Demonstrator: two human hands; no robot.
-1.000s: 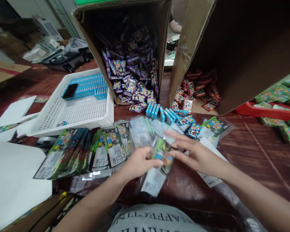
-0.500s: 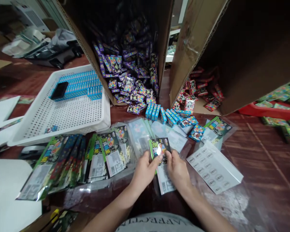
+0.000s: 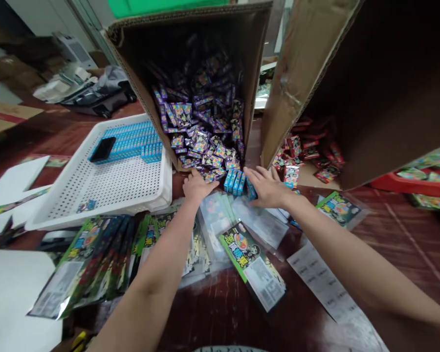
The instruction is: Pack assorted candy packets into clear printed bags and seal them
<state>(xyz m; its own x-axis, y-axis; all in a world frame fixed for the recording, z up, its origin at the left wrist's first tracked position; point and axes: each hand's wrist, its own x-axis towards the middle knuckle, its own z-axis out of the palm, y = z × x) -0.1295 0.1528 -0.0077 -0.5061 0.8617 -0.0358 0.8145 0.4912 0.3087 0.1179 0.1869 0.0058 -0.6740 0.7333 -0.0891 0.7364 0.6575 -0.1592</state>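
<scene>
My left hand [image 3: 198, 187] reaches to the front of the pile of purple candy packets [image 3: 205, 142], its fingers spread at the pile's edge. My right hand [image 3: 267, 187] lies with outstretched fingers over the small blue boxes [image 3: 235, 182], covering some of them; whether it presses on them I cannot tell. Between my forearms a black and green printed packet [image 3: 253, 264] with a white label lies flat on the table. Clear plastic sleeves [image 3: 260, 222] lie behind it. Under my right forearm is a sheet of round stickers [image 3: 315, 276], partly hidden.
A white perforated basket [image 3: 126, 188] at left holds rows of blue boxes and a black phone [image 3: 103, 149]. More printed packets [image 3: 84, 259] overlap in front of it. Cardboard boxes [image 3: 297, 73] stand at the back, one with red packets [image 3: 315, 149]. A red tray [image 3: 388, 181] is at right.
Both hands have let go of the printed packet, which now lies on the table. They have moved forward and apart, left to the purple pile, right to the blue boxes. The view has shifted.
</scene>
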